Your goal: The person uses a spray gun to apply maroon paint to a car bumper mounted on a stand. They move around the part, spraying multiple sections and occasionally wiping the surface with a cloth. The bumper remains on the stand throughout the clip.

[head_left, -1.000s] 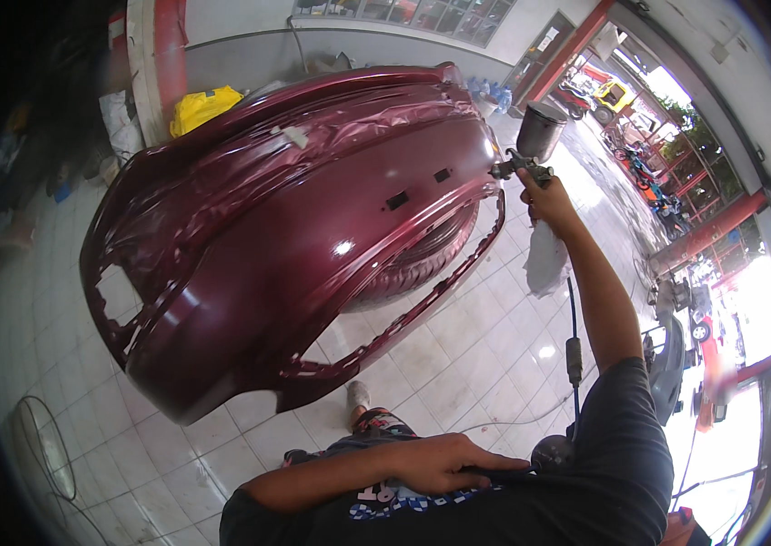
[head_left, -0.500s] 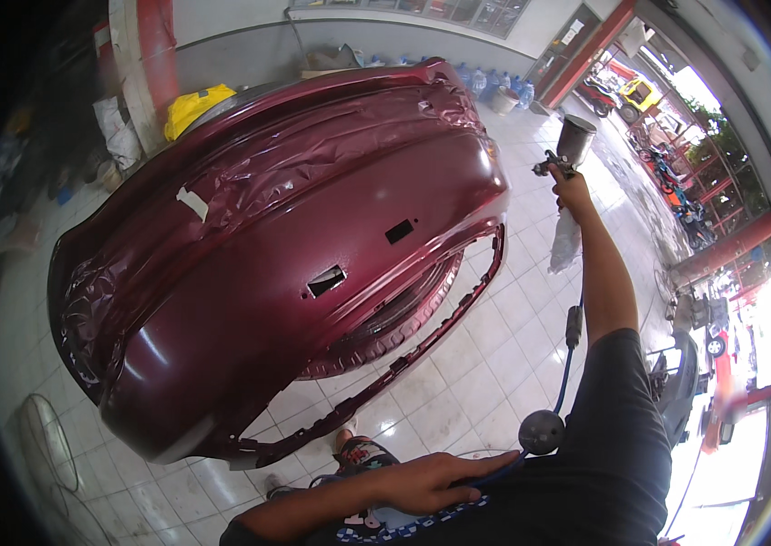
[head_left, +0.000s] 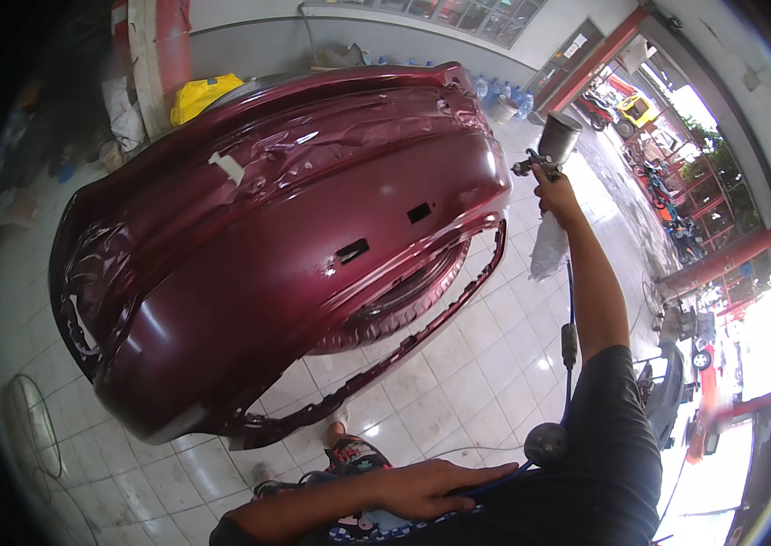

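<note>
A glossy dark-red car bumper stretches across the middle, propped above the floor. My right hand is closed around the handle of a paint spray gun, whose grey cup sits on top. The gun is held out just off the bumper's right end, apart from it. White plastic or cloth hangs beneath that hand, and a blue air hose runs down from there. Close to my body, my left hand rests along the hose, fingers closed over it, partly hiding it.
A tyre lies beneath the bumper on white floor tiles. Red-stained wrinkled masking sheet covers the bumper's upper part. A yellow bundle and plastic bottles stand behind it. A wire-guarded round object is at lower left.
My right hand and the spray gun have moved left, closer to the bumper's right end. The view has shifted slightly. My left hand stays on the hose.
</note>
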Demonstrator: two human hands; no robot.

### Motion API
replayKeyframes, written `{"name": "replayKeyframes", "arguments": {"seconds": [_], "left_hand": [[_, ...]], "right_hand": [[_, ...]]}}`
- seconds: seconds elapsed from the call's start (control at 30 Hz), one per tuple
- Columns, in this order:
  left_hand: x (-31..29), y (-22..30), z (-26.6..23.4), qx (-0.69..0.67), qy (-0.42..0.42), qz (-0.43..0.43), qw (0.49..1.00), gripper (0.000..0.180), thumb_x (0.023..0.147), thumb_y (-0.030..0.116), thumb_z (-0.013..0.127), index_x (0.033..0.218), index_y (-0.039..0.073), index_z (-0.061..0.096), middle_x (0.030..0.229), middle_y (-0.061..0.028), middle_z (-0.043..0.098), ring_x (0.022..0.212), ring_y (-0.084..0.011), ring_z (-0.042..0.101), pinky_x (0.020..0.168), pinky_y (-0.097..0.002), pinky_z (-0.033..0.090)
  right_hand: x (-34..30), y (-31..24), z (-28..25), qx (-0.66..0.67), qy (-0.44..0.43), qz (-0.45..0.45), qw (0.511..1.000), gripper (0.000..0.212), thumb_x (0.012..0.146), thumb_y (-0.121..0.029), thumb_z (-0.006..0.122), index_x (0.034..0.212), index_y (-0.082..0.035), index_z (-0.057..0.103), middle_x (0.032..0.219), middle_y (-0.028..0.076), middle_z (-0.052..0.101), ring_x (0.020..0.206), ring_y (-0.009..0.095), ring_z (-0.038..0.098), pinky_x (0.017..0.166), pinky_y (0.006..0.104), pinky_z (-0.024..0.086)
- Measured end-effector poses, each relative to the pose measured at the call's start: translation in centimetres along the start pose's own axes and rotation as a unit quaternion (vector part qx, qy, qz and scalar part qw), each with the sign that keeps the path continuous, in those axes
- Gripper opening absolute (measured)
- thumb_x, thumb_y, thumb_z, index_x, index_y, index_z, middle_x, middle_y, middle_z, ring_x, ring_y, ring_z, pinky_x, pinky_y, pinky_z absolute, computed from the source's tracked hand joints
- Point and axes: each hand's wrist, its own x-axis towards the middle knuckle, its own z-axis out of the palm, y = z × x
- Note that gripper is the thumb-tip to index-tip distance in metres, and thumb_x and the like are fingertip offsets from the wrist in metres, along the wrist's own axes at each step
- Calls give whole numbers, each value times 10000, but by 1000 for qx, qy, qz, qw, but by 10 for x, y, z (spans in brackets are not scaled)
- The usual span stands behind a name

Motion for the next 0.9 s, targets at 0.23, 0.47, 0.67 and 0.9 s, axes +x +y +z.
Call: {"name": "replayKeyframes", "arguments": {"seconds": [0.23,0.47,0.67,0.9], "left_hand": [[-84,-15,87,64,-25,102,992,722,1010,113,532,1632,188,174,1408,-244,557,1159,-399,617,996,-415,449],[-182,-31,178,42,-62,212,974,719,997,76,541,1625,182,207,1498,-187,504,1256,-363,580,1060,-407,416],[-235,-34,231,42,-78,265,960,674,993,58,535,1606,156,273,1568,-149,435,1300,-341,558,1084,-398,403],[-268,-15,248,55,-123,255,958,655,993,68,543,1596,160,304,1461,-185,541,1173,-381,622,1003,-392,453]], "right_hand": [[-167,-107,40,-15,-22,-8,1000,432,971,-481,662,937,-55,601,680,19,555,464,115,482,445,303,427],[-339,-202,84,26,-54,3,998,388,963,-488,673,904,-125,551,666,-18,516,448,92,425,425,299,409],[-458,-262,138,25,-135,-10,990,417,977,-539,621,981,-134,523,683,-28,530,448,83,424,436,279,448],[-576,-324,220,-45,-214,-22,976,434,984,-529,616,1068,-106,569,800,13,577,639,122,567,471,293,457]]}}
